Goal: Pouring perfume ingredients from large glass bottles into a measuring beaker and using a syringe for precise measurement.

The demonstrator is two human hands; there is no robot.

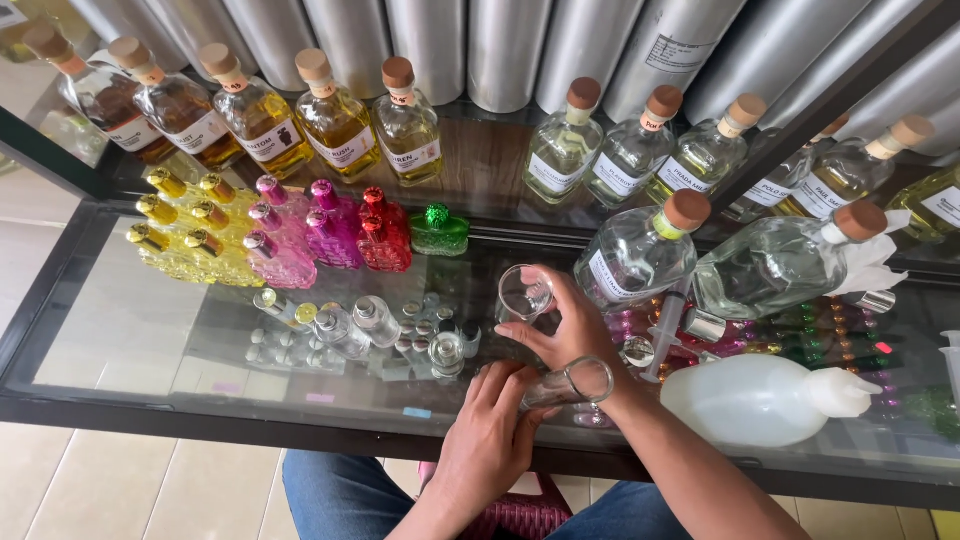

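My right hand (565, 325) reaches in from the lower right and holds a small clear glass cup (523, 293) by its side, just above the glass counter top (150, 330). My left hand (490, 430) comes up from below and grips a clear glass measuring tube (572, 383), which is tilted on its side with its open mouth toward the right. The two hands are close together and the tube passes under my right wrist. Both glass vessels look empty.
Cork-stoppered bottles of clear (640, 255) and amber liquid (335, 120) stand along the back. Small yellow (190, 240), pink (300, 235), red (385, 235) and green (440, 230) bottles sit left of centre. A white plastic bottle (765, 400) lies at right beside a syringe (665, 325). Metal cylinders (500, 50) line the rear.
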